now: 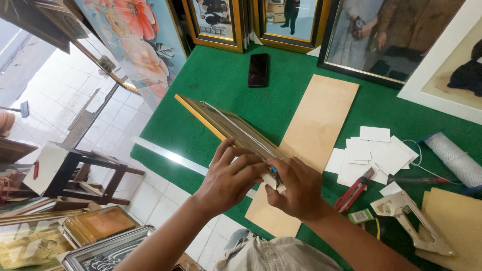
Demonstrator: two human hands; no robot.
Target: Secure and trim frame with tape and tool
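Note:
A gold-edged picture frame (221, 123) stands on its edge over the green table (211, 80), seen from the side. My left hand (231, 178) grips its near end with the fingers laid over the top. My right hand (298, 188) pinches a small white and blue piece against the same end of the frame. Under the frame lies a long tan backing board (319, 118).
A black phone (258, 70) lies farther back. Several white cards (376, 153), a red utility knife (354, 193), a white staple gun (411, 221), a roll of string (454, 158) and another tan board (459, 221) lie right. Framed pictures (381, 35) lean along the back.

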